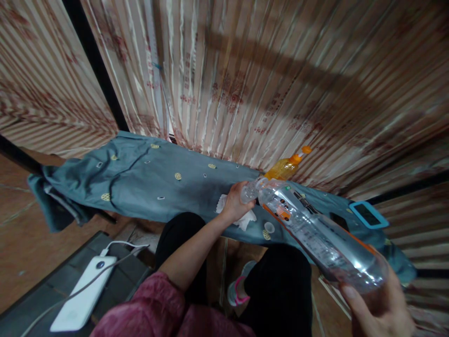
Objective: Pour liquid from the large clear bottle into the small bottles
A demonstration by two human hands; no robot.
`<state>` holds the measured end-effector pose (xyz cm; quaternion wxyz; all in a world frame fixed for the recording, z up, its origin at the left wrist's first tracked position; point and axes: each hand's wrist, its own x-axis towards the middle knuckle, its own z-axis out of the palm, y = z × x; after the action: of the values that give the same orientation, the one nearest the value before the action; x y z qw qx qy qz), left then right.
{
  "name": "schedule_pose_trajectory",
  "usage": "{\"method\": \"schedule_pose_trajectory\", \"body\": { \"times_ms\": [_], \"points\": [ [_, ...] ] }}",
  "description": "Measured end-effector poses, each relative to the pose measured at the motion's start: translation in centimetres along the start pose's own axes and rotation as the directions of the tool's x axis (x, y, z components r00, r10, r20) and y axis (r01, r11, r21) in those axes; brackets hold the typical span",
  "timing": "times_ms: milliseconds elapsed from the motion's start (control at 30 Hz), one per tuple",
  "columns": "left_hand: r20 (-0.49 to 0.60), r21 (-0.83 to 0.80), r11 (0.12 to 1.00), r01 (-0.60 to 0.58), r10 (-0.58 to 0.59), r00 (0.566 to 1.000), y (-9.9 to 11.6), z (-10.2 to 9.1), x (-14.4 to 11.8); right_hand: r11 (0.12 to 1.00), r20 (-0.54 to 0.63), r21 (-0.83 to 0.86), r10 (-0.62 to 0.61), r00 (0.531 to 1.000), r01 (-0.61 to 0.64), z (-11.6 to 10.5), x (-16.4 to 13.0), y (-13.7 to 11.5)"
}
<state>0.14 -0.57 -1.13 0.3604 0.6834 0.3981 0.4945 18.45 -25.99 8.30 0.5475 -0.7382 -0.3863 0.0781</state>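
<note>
My right hand [384,304] grips the base of a large clear plastic bottle [315,229] with an orange-edged label. The bottle lies slantwise, its neck pointing up and left. In my left hand [235,205] is a small clear plastic container [249,191], fingers closed around it. Its end meets the large bottle's neck; whether they touch cannot be made out. White tissue [247,219] lies under my left hand on the grey-blue cloth [189,187]. A small whitish round cap [269,228] rests close by.
An orange pump bottle [282,169] stands behind the large bottle. A blue-framed device [369,215] and a dark flat object [339,221] lie to the right. A white power bank [84,292] with a cable is on a dark surface [31,306] at lower left. Striped curtains [224,84] hang behind.
</note>
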Motion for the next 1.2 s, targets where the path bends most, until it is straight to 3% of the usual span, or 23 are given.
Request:
{"method": "schedule_pose_trajectory", "body": {
  "times_ms": [400, 600, 1033, 1200],
  "points": [
    [0.008, 0.002, 1.0, 0.017, -0.017, 1.0, -0.2, 0.1, 0.0, 0.999, -0.008, 0.013, -0.032, 0.999, 0.032, 0.2, -0.1, 0.1],
    [0.011, 0.009, 1.0, 0.001, -0.002, 1.0, 0.1, -0.1, 0.0, 0.997, -0.002, 0.072, 0.015, 1.0, -0.015, 0.3, -0.4, -0.1],
    [-0.002, 0.024, 1.0, -0.017, 0.017, 1.0, 0.7, -0.2, 0.0, 0.998, 0.001, 0.035, 0.06, 0.998, -0.06, -0.3, -0.6, 1.6],
    [0.004, 0.028, 1.0, -0.002, 0.002, 1.0, 0.7, -0.3, 0.0, 0.995, 0.065, 0.076, 0.058, 0.996, -0.063, -0.3, -1.3, 0.0]
  ]
}}
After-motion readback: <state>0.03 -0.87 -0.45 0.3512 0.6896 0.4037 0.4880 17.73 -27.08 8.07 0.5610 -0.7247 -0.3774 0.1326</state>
